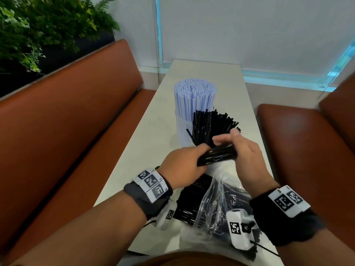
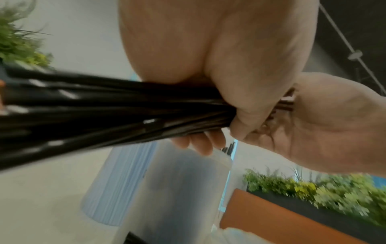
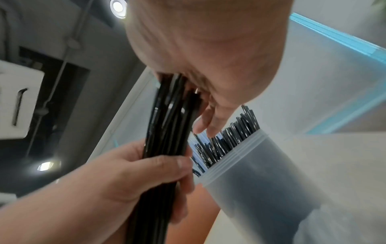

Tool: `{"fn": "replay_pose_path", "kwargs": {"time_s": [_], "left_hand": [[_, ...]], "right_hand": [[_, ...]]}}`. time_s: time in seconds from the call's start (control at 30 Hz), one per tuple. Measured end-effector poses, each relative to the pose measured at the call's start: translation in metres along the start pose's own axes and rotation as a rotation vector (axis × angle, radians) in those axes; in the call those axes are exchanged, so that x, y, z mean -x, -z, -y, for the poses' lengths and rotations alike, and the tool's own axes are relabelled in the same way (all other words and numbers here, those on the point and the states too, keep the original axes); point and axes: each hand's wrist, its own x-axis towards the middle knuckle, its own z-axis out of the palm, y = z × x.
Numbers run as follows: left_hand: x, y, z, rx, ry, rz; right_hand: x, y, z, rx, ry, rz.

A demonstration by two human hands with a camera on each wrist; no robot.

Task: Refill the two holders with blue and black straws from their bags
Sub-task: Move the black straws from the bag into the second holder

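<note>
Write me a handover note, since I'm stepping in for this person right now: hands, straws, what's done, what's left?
Left hand: grips one end of a bundle of black straws.
Right hand: holds the bundle's other end, fingers loose.
The bundle hangs level above the table, just in front of the black-straw holder.
Done: blue-straw holder looks packed full; the black one already holds many.
Left: stand this bundle in the black holder, then add the loose black straws by the clear bag.

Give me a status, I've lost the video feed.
Left hand and right hand both grip a black straw bundle above the bag. Black holder partly filled, blue straws packed. Nothing blocking.
</note>
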Motion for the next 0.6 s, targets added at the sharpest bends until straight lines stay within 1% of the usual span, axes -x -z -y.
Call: {"fn": "replay_pose_path", "kwargs": {"time_s": [0.03,0.07,0.1,0.13,0.17,0.23,0.3,0.33,0.4,0.47,0.53,0.6], "left_hand": [[-0.002,0.005,0.0,0.124,0.039,-0.018],[-0.005,0.013,-0.002,0.311,0.067,-0.058],[-0.008,0.021,-0.006,0.542,0.072,-0.117],[-0.012,0.03,-0.012,0.768,0.054,-0.191],[-0.016,0.038,-0.018,0.942,0.023,-0.276],[-0.026,0.052,-0.03,1.153,-0.036,-0.453],[-0.035,0.065,-0.038,1.274,-0.087,-0.607],[-0.039,0.07,-0.04,1.317,-0.119,-0.663],[-0.043,0.076,-0.044,1.378,-0.184,-0.72],[-0.045,0.071,-0.052,1.409,-0.176,-0.707],[-0.045,0.057,-0.06,1.397,-0.092,-0.647],[-0.044,0.049,-0.061,1.371,-0.016,-0.608]], "right_hand": [[-0.001,0.0,0.0,-0.137,-0.048,-0.033],[-0.003,0.0,0.001,-0.257,-0.117,-0.062],[-0.005,0.0,0.001,-0.327,-0.187,-0.076],[-0.007,-0.001,0.001,-0.339,-0.256,-0.08],[-0.01,-0.001,0.001,-0.335,-0.325,-0.075],[-0.013,-0.003,0.002,-0.338,-0.45,-0.065],[-0.015,-0.007,0.006,-0.374,-0.536,-0.035],[-0.014,-0.008,0.008,-0.398,-0.569,-0.019],[-0.013,-0.011,0.012,-0.469,-0.611,0.005],[-0.011,-0.015,0.014,-0.553,-0.631,0.055],[-0.009,-0.021,0.018,-0.629,-0.631,0.132],[-0.008,-0.024,0.02,-0.669,-0.628,0.161]]}}
